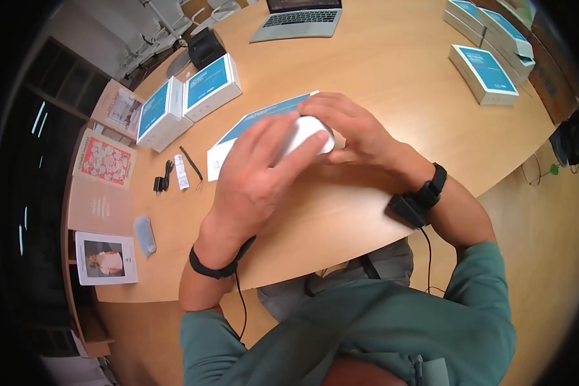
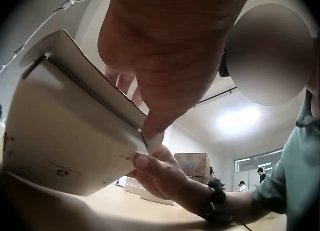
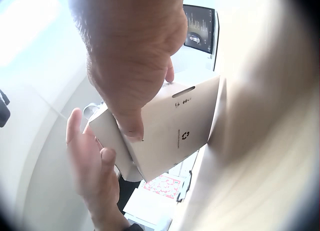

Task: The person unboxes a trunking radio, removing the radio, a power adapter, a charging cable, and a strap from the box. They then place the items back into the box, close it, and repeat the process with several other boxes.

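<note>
A white cardboard box with a blue printed top (image 1: 264,114) is tilted on the table between both hands. Its end flap (image 1: 305,136) stands partly up near the fingers. My left hand (image 1: 254,164) holds the box at this flap; in the left wrist view its thumb (image 2: 155,123) lies at the flap's edge and its fingers reach behind it. My right hand (image 1: 360,128) grips the other corner, with its thumb (image 3: 131,130) against the plain white side (image 3: 172,131) and its fingers over the top. The inside of the box is hidden.
Two similar boxes (image 1: 209,87) stand at the left, and several more (image 1: 486,71) at the far right. A charger with cable (image 1: 163,183), a white packet (image 1: 181,172) and a black strap (image 1: 192,163) lie left. An open laptop (image 1: 296,24) sits at the back.
</note>
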Demonstrator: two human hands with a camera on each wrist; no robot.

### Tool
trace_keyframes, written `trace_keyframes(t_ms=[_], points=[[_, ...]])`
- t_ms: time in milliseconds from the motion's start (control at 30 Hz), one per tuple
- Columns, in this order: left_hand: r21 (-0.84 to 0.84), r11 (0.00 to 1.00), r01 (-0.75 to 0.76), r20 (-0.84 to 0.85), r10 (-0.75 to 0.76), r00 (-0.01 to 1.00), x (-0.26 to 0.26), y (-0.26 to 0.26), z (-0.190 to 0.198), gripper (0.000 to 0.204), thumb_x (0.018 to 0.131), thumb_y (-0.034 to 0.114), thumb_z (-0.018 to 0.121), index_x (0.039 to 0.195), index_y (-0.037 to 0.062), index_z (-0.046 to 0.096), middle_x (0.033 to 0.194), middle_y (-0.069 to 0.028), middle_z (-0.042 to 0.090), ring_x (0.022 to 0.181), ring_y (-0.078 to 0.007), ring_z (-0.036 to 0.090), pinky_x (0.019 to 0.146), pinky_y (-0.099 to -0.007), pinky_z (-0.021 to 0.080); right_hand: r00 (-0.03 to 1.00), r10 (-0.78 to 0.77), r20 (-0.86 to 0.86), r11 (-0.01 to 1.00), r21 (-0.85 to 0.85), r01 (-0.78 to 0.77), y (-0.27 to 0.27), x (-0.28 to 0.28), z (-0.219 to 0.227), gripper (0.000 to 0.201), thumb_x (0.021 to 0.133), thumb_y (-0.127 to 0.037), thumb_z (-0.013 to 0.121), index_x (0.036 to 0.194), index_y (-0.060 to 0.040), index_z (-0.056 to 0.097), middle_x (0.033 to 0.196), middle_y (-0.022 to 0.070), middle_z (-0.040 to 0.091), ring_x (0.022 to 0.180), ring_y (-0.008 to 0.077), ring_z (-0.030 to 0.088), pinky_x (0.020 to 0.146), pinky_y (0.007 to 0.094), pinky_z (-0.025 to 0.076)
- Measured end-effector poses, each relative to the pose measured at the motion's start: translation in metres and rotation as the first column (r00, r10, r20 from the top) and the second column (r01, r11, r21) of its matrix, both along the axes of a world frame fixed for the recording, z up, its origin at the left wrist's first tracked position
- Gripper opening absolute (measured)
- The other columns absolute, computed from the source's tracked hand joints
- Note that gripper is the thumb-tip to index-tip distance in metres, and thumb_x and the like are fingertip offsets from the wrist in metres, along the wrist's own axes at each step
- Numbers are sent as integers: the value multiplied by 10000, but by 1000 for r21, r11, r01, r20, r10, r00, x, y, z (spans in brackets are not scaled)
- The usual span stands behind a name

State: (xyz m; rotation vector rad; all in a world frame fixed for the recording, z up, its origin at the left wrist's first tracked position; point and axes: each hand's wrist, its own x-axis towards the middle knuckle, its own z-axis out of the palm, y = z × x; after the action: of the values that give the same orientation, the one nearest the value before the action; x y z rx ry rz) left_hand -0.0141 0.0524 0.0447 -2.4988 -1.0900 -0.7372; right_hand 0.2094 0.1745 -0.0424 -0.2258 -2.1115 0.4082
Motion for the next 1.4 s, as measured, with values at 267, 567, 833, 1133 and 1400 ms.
trace_keyframes(t_ms=[267, 567, 833, 1133, 1400], points=[[144, 989, 46, 61, -55, 997, 14, 16, 3, 331, 796, 21, 771, 1121, 78, 798, 1089, -98, 736, 923, -308, 732, 798, -410, 585, 992, -99, -81, 995, -6, 98, -5, 0, -4, 619, 811, -235, 895, 1373, -92, 680, 1301, 107, 734, 1211, 354, 677, 1009, 459, 584], [192, 978, 77, 113, -99, 989, 11, 21, -6, 319, 774, 14, 788, 1087, 71, 816, 1069, -89, 731, 944, -309, 724, 801, -419, 577, 994, -97, -53, 995, -15, 96, -6, -3, -4, 642, 814, -179, 893, 1405, -54, 677, 1357, 139, 726, 1246, 363, 672, 1043, 469, 586], [177, 976, 127, 2, -129, 992, 12, 22, -3, 298, 753, 42, 801, 1049, 73, 818, 1075, -86, 735, 990, -302, 716, 781, -399, 566, 995, -81, -55, 996, -49, 79, -6, -1, -4, 672, 795, -184, 912, 1411, -61, 674, 1364, 135, 724, 1258, 358, 667, 1068, 474, 573], [190, 977, 93, 96, -113, 989, 11, 21, -7, 258, 731, 67, 814, 988, 75, 798, 1085, -76, 722, 984, -308, 713, 802, -421, 578, 996, -83, -45, 996, -36, 81, -10, -2, -2, 674, 800, -183, 911, 1417, -62, 668, 1367, 132, 723, 1263, 359, 664, 1065, 475, 576], [127, 987, 102, 38, -108, 993, 19, 22, -12, 387, 769, 12, 817, 1150, 78, 789, 1193, -98, 716, 1115, -333, 687, 918, -427, 580, 990, -68, -128, 997, -51, 62, -9, 0, 1, 697, 841, -175, 877, 1499, -137, 648, 1342, 126, 730, 1237, 350, 681, 1044, 461, 576]])
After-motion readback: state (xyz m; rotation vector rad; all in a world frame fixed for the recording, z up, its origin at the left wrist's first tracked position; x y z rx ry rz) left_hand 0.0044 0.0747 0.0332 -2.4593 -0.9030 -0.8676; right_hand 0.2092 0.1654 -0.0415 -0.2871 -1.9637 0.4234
